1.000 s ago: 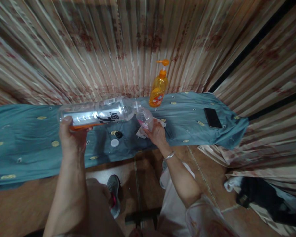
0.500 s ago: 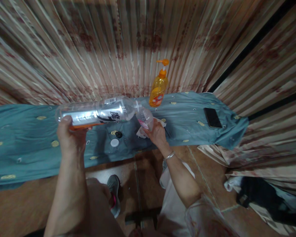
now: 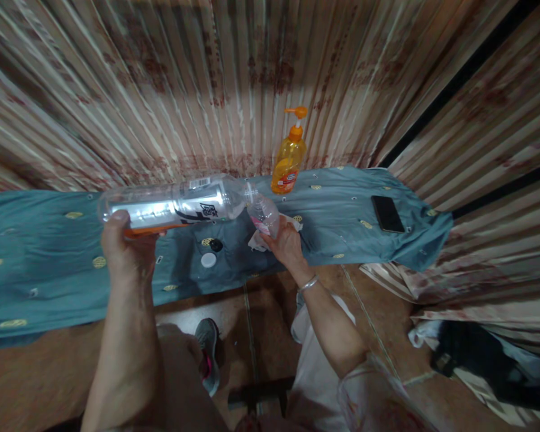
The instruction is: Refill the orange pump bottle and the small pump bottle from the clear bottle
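My left hand is wrapped round the base end of a large clear bottle with a silver and orange label, lying level in the air. Its neck meets the mouth of a small clear bottle, which tilts down to the right. The fingers of my right hand are closed round the lower part of that small bottle. A pale crumpled cloth shows under the small bottle and beside my right hand. Below the large bottle, a black cap and a white cap lie on the covered surface.
An orange pump bottle stands at the back of the teal cloth surface. A black phone lies at the right. Striped curtains hang behind. Dark fabric lies low at the right.
The large bottle and my left hand have shifted very slightly left. Both hands keep the same holds, and the two bottle mouths still meet.
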`<state>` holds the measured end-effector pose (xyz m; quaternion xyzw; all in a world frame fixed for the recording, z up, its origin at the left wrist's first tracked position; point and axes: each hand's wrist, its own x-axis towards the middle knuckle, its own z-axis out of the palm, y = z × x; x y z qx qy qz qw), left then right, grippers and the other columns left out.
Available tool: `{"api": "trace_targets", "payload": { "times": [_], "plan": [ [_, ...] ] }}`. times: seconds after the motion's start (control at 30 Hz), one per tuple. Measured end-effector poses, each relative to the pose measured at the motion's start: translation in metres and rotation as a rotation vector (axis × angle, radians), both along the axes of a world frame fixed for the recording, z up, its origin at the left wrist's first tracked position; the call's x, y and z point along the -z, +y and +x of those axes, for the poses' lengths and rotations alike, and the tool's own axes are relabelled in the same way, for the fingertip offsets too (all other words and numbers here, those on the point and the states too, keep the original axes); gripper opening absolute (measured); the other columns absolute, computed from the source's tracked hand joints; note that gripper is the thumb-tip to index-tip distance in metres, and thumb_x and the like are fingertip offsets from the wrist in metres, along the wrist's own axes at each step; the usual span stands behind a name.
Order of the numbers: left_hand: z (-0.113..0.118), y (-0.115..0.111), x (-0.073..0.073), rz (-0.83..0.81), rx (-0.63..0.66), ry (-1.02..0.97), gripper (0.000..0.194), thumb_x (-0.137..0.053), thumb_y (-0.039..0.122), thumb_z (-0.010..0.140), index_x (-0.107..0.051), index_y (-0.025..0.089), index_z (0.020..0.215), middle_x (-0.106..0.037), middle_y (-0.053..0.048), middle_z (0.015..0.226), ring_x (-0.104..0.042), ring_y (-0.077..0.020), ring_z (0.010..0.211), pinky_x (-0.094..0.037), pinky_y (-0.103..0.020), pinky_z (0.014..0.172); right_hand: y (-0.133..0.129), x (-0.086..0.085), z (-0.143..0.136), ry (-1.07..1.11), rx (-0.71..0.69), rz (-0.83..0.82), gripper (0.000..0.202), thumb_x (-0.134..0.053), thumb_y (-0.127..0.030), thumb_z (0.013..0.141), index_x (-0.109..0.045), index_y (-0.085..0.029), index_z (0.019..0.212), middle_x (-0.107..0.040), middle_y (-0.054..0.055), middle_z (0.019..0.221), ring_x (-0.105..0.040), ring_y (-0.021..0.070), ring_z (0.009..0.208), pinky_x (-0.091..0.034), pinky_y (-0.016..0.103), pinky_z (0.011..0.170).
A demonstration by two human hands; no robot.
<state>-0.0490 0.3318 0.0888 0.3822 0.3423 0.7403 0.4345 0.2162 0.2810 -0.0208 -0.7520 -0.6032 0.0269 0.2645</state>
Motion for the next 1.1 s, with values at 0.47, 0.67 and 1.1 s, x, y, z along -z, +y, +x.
{"api": "trace_targets", "payload": {
  "times": [0.47, 0.67, 1.1],
  "plan": [
    [-0.0004, -0.0004, 0.0002, 0.016, -0.003, 0.001, 0.058, -0.081, 0.046, 0.055, -0.064, 0.022, 0.105, -0.07, -0.003, 0.095, -0.06, -0.0145, 0.07, -0.041, -0.019, 0.047, -0.0005, 0.0011, 0.0003, -0.01, -0.005, -0.024, 0.058, -0.077, -0.04, 0.09, -0.053, -0.009, 0.133, -0.076, 0.022, 0.11, -0.073, 0.0343, 0.109, -0.058, 0.044, 0.091],
    [0.0021, -0.0015, -0.0028, 0.019, -0.012, 0.013, 0.054, -0.08, 0.046, 0.055, -0.064, 0.021, 0.1, -0.07, -0.004, 0.091, -0.06, -0.0147, 0.07, -0.041, -0.017, 0.044, -0.0007, 0.0, 0.0011, -0.003, -0.015, -0.029, 0.06, -0.079, -0.039, 0.089, -0.053, -0.009, 0.134, -0.075, 0.022, 0.111, -0.072, 0.0352, 0.109, -0.059, 0.047, 0.092],
    [-0.0006, -0.0019, -0.0047, 0.032, -0.012, 0.043, 0.051, -0.079, 0.044, 0.055, -0.066, 0.023, 0.099, -0.069, -0.002, 0.091, -0.059, -0.0144, 0.067, -0.042, -0.018, 0.043, 0.0001, 0.005, 0.003, -0.001, -0.03, 0.009, 0.048, -0.077, -0.042, 0.091, -0.057, -0.013, 0.124, -0.076, 0.017, 0.103, -0.073, 0.0309, 0.103, -0.059, 0.04, 0.088]
  ]
}}
